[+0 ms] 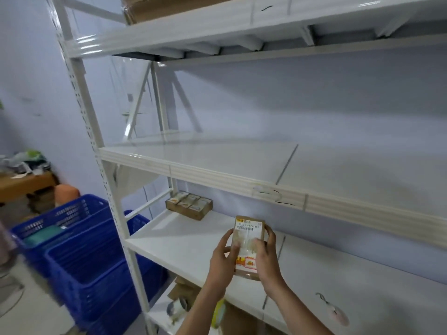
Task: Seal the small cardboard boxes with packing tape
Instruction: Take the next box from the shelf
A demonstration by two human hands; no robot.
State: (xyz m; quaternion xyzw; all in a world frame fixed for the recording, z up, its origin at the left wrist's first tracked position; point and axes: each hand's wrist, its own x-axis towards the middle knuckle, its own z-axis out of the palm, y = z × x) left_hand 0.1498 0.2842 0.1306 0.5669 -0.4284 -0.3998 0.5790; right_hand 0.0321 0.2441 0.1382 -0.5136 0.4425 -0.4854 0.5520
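— White metal shelving (135, 154) fills the view, set against a pale blue wall (314, 105). What sits on it?

— On the lower shelf (183, 240), near the back left corner, a batch of small boxes (189, 205) lies packed side by side, labels up. A brown carton (150, 8) shows on the top level.

— And the box being handled?

— One box (249, 247) is held up over the front part of that lower shelf, tilted toward the camera. It carries a white barcode label at its far end and an orange-and-yellow printed label at its near end.

— How is each grip on it?

— The left hand (223, 256) curls round the box's left edge, thumb on the top face. The right hand (264, 253) wraps the right edge, its fingers bent over the top face near the middle. Both grips are closed on the box.

— Anything on the person's arm?

— A roll of tape (219, 313), yellowish, hangs at the left forearm, blurred.

— What lies around the shelving?

— Stacked blue crates (79, 238) stand on the floor to the left. Behind them, a wooden counter (26, 182) carries a heap too blurred to make out. A pale pink thing (337, 313) with a cord rests on the lower shelf to the right.
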